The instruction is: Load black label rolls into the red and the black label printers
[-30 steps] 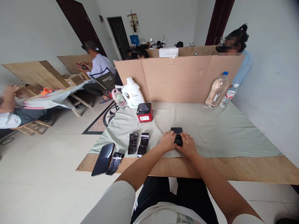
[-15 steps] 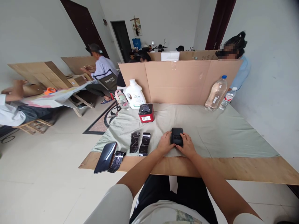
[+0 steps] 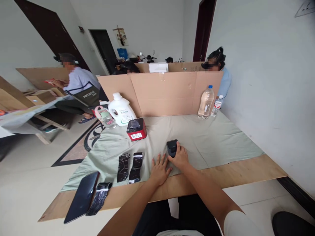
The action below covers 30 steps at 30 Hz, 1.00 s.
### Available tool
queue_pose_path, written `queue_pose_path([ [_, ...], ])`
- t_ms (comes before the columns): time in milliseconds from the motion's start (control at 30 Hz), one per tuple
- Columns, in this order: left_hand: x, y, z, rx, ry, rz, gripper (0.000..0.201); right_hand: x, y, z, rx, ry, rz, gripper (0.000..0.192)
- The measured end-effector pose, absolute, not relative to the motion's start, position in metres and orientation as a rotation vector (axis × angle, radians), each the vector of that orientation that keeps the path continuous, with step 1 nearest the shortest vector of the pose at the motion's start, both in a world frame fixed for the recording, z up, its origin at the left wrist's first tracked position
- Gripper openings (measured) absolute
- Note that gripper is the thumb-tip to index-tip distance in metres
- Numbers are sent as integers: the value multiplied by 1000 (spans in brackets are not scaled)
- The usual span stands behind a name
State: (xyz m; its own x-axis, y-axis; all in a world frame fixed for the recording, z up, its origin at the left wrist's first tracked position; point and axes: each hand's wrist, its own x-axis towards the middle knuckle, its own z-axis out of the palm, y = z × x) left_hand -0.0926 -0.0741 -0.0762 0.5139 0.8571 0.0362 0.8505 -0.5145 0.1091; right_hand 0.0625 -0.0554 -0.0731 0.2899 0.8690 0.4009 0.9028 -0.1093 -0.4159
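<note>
Covering most of a plywood bench (image 3: 246,170), a pale green cloth (image 3: 209,141) is spread up to a cardboard screen (image 3: 162,93) that is stood along the far edge. A white jug (image 3: 121,109) and a small clear bottle with a pink strap (image 3: 105,117) are seen at the far left of the cloth, and two clear water bottles (image 3: 205,102) are stood at the far right. A red box with a black top (image 3: 136,129) is placed just in front of the jug. A dark phone (image 3: 82,196) is laid face up on the bare wood at the near left, with a black foil strip (image 3: 99,198) just beside it. Two more black foil pieces (image 3: 130,162) are laid side by side on the cloth. A small black device (image 3: 171,147) is set near the middle of the cloth and is held by the right hand (image 3: 181,158), whose grip is closed on its near end. The left hand (image 3: 158,169) is laid flat on the cloth just beside it, fingers spread and nothing held. Other people are seated behind the screen and at the left.
</note>
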Motion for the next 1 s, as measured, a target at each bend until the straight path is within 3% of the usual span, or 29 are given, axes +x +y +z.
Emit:
queue_pose_path([
  [400,-95,-73,-74,2660,1464,92,61,264,30,-54,-2313,-938,-27,95],
  [567,-97,-77,-80,2628,1424,167,62,287,27,-54,-2406,-952,65,97],
  [667,-97,-75,-77,2552,1407,233,60,278,25,-54,-2447,-980,-50,93],
  [833,-122,-8,-48,2055,1844,806,58,241,29,-55,-2220,-1231,-373,76],
  [900,-149,39,-32,1752,2050,1173,64,217,36,-56,-2049,-1410,-302,70],
  [1000,-196,104,-15,1217,1883,1407,49,161,56,-57,-1806,-1606,40,66],
])
